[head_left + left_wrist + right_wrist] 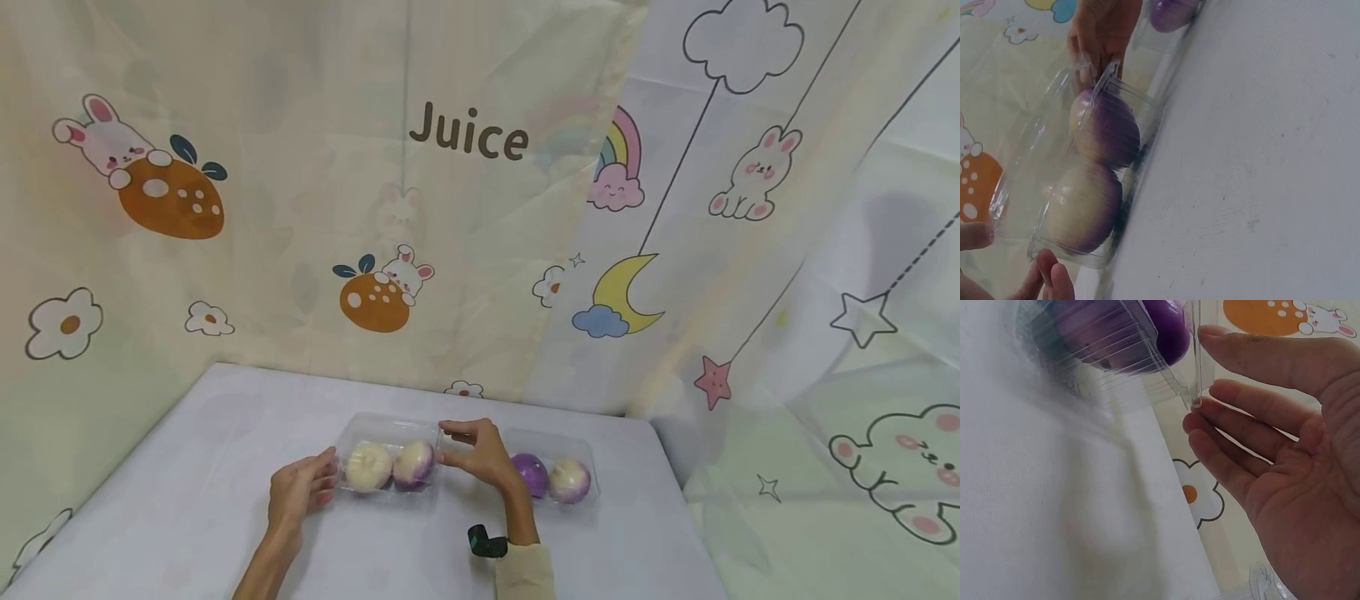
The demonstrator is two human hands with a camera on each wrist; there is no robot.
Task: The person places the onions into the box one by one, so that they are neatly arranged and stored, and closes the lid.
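Note:
Between both hands is a clear plastic clamshell box (pixel 390 423) on the white table. Inside sit two round cream-and-purple items, one mostly cream on top (pixel 367 467) and one with a purple side (pixel 414 465); their exact kind is unclear. In the left wrist view the lid (pixel 1022 156) stands partly raised from the base. My left hand (pixel 295 493) holds the box's left end, thumb by the lid and fingertips at the base corner. At the right end, my right hand (pixel 480 452) has thumb and fingertips (pixel 1200 437) on the box's edge.
To the right, behind the right forearm, stands a second clear box (pixel 592 450) with one purple round item (pixel 531 475) and one cream-and-purple item (pixel 570 481). Printed curtains (pixel 300 167) hang along the back and sides of the white table (pixel 187 483).

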